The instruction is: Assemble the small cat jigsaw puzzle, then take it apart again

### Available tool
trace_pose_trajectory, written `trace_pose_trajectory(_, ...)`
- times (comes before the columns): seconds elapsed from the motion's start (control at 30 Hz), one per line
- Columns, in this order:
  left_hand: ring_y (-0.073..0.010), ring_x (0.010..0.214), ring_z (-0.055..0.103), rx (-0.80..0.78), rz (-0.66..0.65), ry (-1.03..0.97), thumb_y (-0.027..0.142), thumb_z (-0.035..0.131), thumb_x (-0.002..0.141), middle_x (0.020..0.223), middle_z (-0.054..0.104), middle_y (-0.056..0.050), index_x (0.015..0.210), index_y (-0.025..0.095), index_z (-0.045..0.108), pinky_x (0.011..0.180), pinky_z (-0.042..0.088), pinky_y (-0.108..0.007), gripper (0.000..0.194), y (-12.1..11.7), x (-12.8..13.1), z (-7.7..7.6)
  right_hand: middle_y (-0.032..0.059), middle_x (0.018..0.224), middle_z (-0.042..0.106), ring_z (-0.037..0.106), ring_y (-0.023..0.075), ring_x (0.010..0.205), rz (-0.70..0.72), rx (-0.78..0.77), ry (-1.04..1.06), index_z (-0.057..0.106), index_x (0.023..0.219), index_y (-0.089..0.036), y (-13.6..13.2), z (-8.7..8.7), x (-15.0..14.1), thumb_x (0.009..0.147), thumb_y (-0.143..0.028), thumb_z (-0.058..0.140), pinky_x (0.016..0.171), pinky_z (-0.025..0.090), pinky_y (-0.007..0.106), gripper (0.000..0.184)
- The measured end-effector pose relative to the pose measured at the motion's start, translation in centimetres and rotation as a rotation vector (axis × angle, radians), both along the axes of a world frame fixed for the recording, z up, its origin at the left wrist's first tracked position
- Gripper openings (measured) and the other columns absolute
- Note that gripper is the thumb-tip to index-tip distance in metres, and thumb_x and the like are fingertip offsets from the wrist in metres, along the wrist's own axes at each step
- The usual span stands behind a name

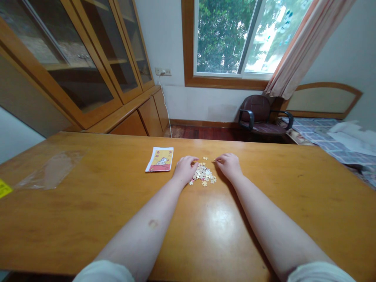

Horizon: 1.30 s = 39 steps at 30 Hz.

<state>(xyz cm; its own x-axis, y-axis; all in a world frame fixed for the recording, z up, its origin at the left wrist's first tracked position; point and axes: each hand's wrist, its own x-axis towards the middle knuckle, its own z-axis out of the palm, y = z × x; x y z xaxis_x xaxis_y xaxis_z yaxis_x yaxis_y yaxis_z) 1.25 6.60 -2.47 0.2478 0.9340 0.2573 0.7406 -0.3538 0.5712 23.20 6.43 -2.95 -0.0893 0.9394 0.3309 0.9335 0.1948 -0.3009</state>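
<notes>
A small heap of loose jigsaw puzzle pieces (203,174) lies on the wooden table (88,203) between my hands. My left hand (185,167) rests on the table at the heap's left edge, fingers curled and touching the pieces. My right hand (228,163) sits at the heap's right side, its fingertips pinched together on a small piece at the top of the heap. A picture card (160,159) with a cartoon animal and a red and yellow border lies flat just left of my left hand.
A clear plastic bag (51,170) lies on the table's left part, and a yellow slip (4,188) sits at the left edge. Beyond the table stand a glass-fronted wooden cabinet (88,70), a dark office chair (258,115) and a bed (337,141).
</notes>
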Motion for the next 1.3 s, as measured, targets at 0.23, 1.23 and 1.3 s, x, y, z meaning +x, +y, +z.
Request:
trace_pose_trajectory(0.23, -0.0238, 0.115, 0.052, -0.038, -0.062, 0.106, 0.033, 0.055, 0.085, 0.119, 0.063, -0.006, 0.106, 0.024, 0.07, 0.103, 0.038, -0.039, 0.028, -0.2, 0.2, -0.3, 0.0068, 0.097, 0.069, 0.055, 0.0237, 0.093, -0.001, -0.035, -0.098, 0.076, 0.084, -0.026, -0.4, 0.3, -0.3, 0.086, -0.031, 0.056, 0.083, 0.037, 0.036, 0.021)
trace_pose_trajectory(1.23, -0.0256, 0.114, 0.053, -0.06, 0.018, 0.163, 0.031, 0.051, 0.087, 0.119, 0.064, -0.007, 0.106, 0.025, 0.072, 0.102, 0.039, -0.04, 0.029, 0.0, 0.2, -0.6, 0.0103, 0.147, 0.041, 0.023, 0.0338, 0.139, 0.302, -0.166, -0.122, 0.058, 0.129, -0.03, -1.4, -0.1, -1.9, 0.091, -0.057, 0.042, 0.111, 0.009, 0.061, 0.05)
trace_pose_trajectory(1.3, -0.0258, 0.114, 0.053, -0.06, 0.017, 0.164, 0.032, 0.05, 0.087, 0.119, 0.064, -0.007, 0.107, 0.025, 0.072, 0.102, 0.039, -0.041, 0.03, 0.0, 0.2, -0.6, 0.0097, 0.146, 0.042, 0.024, 0.0334, 0.139, 0.322, -0.171, -0.109, 0.06, 0.127, -0.03, -1.5, 0.0, -1.9, 0.091, -0.057, 0.043, 0.111, 0.01, 0.061, 0.048)
